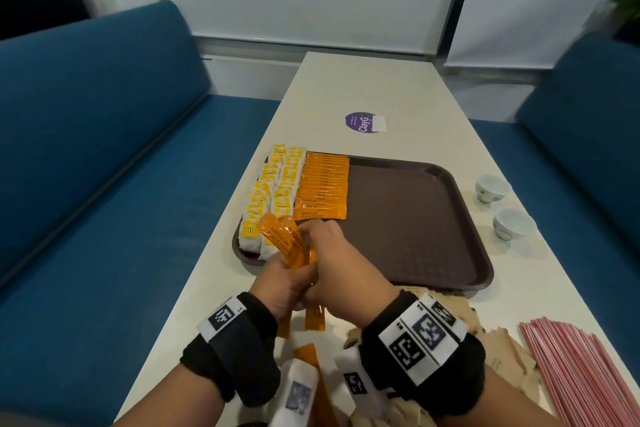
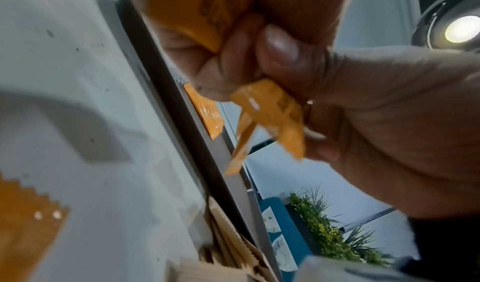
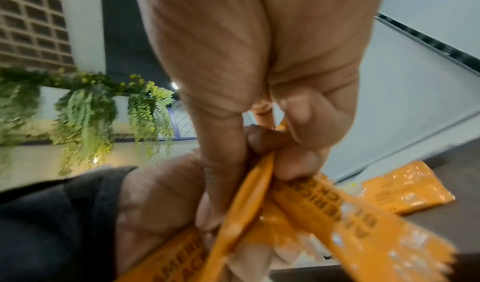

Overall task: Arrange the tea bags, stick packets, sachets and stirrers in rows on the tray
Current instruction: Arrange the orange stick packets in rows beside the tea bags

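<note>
On the left of the brown tray (image 1: 408,229), yellow-and-white tea bags (image 1: 273,191) lie in two rows, with a row of orange stick packets (image 1: 323,184) just beside them. Near the tray's front left corner, the left hand (image 1: 282,282) has its grip wrapped round a bunch of orange sticks (image 1: 282,239). The right hand (image 1: 343,267) pinches into that same bunch from beside it. Further right on the bench (image 1: 398,94) stand two small cups (image 1: 502,208). Pink stirrers (image 1: 581,367) lie at the near right, brown sachets (image 1: 498,347) just left of them.
</note>
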A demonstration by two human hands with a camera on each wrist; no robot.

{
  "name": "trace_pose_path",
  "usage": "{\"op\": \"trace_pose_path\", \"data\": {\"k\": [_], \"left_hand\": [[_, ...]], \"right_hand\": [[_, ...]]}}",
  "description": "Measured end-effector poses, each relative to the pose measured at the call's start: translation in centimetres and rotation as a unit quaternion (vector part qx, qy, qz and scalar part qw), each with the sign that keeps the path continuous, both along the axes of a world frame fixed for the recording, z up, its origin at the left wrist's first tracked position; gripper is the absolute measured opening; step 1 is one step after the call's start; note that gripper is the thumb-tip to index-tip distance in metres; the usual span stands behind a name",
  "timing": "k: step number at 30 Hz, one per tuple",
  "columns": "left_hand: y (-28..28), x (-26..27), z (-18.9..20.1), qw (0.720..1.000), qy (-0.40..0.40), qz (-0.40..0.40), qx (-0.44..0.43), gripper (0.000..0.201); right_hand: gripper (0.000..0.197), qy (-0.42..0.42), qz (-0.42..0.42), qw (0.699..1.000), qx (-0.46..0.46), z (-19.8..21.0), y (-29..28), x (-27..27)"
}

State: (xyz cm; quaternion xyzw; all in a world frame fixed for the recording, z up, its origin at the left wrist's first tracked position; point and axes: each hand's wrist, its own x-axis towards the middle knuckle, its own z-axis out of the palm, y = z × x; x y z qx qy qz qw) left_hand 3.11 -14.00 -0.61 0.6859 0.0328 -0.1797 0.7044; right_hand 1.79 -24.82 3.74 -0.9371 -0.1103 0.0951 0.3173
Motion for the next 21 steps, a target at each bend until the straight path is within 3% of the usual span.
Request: {"op": "trace_pose_path", "data": {"k": [4,7,11,16,21], "left_hand": [[1.1,0.4,-0.2,0.998,0.003,0.055,0.041,0.018],[2.5,1.0,-0.1,0.993,0.001,0.086,0.085,0.028],[4.3,1.4,0.3,0.988,0.0,0.093,0.125,0.032],[5.4,1.0,0.6,0.988,-0.001,0.074,0.136,0.018],[5.6,0.2,0.3,0.989,-0.001,0.049,0.139,0.023]], "right_hand": [[0.084,-0.03,-0.026,0.999,-0.018,0.2,-0.4,-0.9],[0.055,-0.009,-0.041,0.998,-0.039,0.2,-1.0,-1.3],[0.032,0.027,0.026,0.992,-0.121,-0.5,-0.6,-2.1],[0.025,0.128,0.103,0.96,-0.226,-2.4,1.8,-2.8],[0.033,0.185,0.105,0.95,-0.23,-2.2,2.5,-2.2]]}}
